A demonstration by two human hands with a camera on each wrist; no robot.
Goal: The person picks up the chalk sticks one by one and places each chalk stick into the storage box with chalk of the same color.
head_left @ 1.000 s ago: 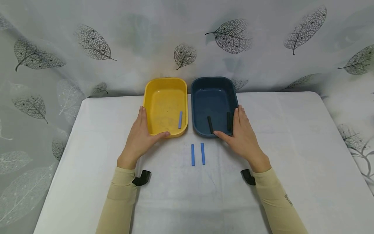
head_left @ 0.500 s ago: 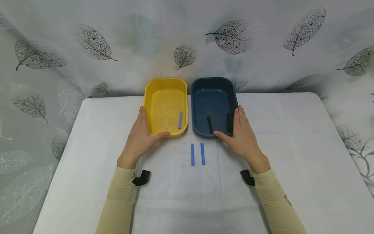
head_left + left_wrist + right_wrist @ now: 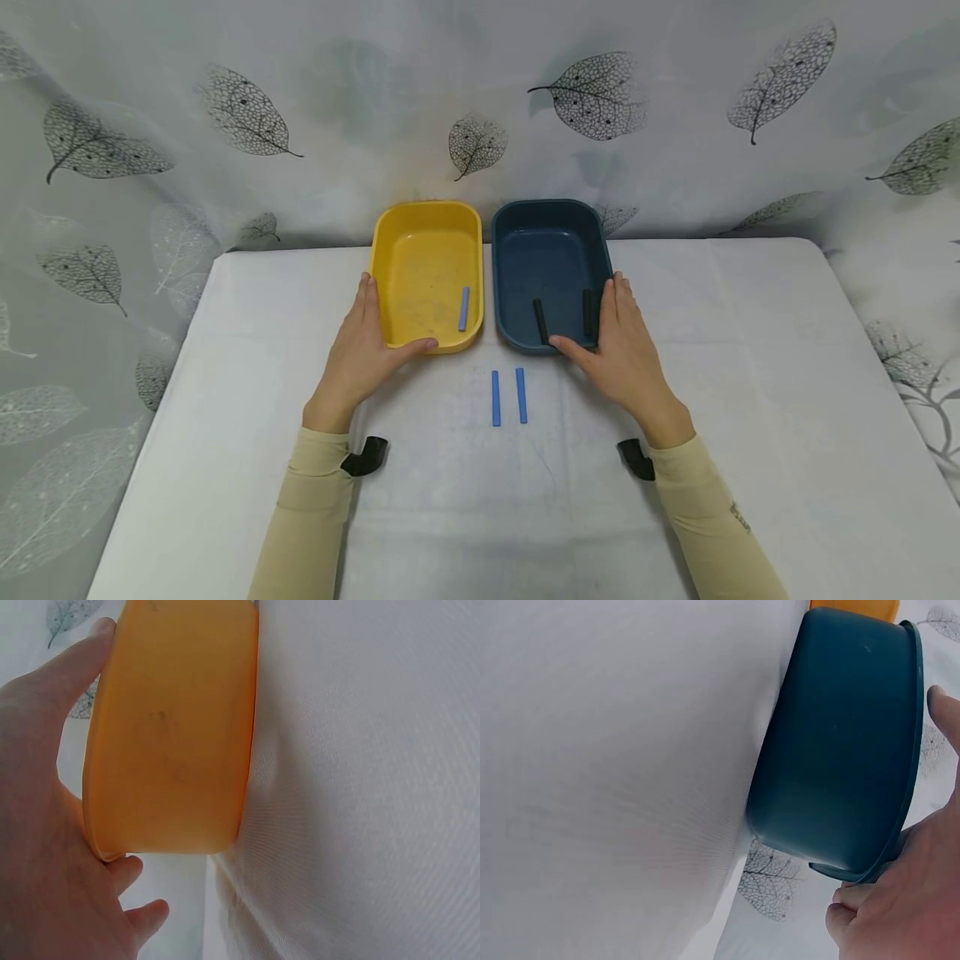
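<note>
My left hand (image 3: 360, 354) rests against the near left corner of a yellow plastic tray (image 3: 427, 215), its fingers straight along the side and the thumb at the front rim. A short blue stick (image 3: 463, 309) lies inside that tray. On the near right corner of a dark blue tray (image 3: 547, 212) rests my right hand (image 3: 626, 358), fingers extended along the side, thumb on the front rim. Inside are a thin black stick (image 3: 540, 322) and a wider black piece (image 3: 587, 312) partly hidden by the hand. Both wrist views show the trays' outer walls beside the hands.
Two blue sticks, a left one (image 3: 496, 398) and a right one (image 3: 521, 396), lie on the white tablecloth (image 3: 480, 517) in front of the trays. A leaf-patterned curtain (image 3: 375, 100) hangs directly behind the trays. The trays stand side by side with a narrow gap.
</note>
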